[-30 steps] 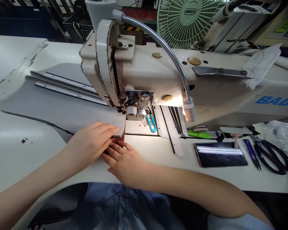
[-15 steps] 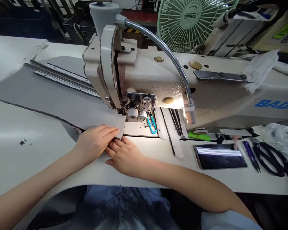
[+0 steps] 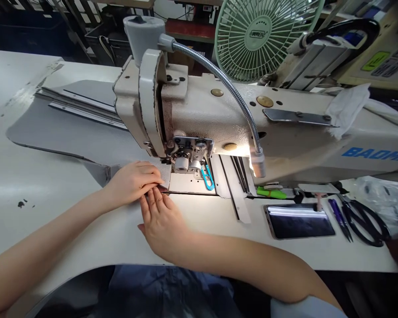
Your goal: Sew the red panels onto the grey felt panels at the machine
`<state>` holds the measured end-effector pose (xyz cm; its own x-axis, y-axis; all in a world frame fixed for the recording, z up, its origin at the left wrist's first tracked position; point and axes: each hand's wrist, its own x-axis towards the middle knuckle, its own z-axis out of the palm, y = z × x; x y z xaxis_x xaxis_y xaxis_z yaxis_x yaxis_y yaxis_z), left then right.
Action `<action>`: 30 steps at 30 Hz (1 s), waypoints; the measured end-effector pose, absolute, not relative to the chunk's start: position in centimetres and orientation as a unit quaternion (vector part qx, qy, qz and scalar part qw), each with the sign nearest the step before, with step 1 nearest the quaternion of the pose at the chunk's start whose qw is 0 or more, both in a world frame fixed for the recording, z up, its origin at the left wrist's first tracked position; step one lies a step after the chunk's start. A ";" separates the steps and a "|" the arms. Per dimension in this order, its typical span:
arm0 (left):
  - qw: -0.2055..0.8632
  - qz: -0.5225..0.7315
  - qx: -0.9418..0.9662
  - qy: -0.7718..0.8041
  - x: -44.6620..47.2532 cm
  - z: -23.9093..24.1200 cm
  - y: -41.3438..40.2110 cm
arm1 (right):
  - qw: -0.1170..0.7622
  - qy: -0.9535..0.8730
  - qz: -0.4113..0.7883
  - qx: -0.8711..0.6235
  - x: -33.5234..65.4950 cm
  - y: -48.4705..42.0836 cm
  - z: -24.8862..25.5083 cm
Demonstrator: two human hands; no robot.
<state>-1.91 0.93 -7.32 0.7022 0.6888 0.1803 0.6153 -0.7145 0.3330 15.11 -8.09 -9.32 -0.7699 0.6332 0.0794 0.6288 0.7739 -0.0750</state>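
A long grey sheet of material (image 3: 69,134) lies on the white table and runs under the head of the cream sewing machine (image 3: 219,119). My left hand (image 3: 134,181) lies flat on the sheet's near end, fingers together and stretched toward the presser foot (image 3: 167,160). My right hand (image 3: 161,218) rests flat on the table just in front, its fingertips touching the sheet's edge below my left fingers. Neither hand grips anything.
A gooseneck lamp (image 3: 257,161) lights the needle area. A blue thread snip (image 3: 207,177) lies on the machine bed. To the right are a green marker (image 3: 273,192), a phone (image 3: 300,221), small snips (image 3: 340,212) and black scissors (image 3: 366,221). A green fan (image 3: 265,35) stands behind.
The grey sheet has fed further back under the machine, its near end now at the presser foot. Both hands followed it forward; my right hand turned its fingers up toward the sheet's edge.
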 end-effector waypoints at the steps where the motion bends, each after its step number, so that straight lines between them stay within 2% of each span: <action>1: 0.128 0.143 0.917 0.350 -2.1 -7.4 1.2 | 0.048 -0.940 0.024 -0.336 15.1 -8.1 -9.3; 12: 0.120 0.098 0.940 0.305 -2.7 -7.1 4.0 | 0.063 -0.932 0.055 -0.353 14.4 -6.1 -9.8; 30: -0.025 0.113 0.950 0.291 -1.9 -8.2 6.4 | 0.052 -0.915 0.079 -0.393 14.7 -3.2 -9.5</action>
<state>-1.93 6.40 -8.17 0.8055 0.5464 0.2294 0.5579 -0.8297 0.0172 14.66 -3.15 -9.45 -0.6864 0.7265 0.0335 0.7099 0.6793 -0.1859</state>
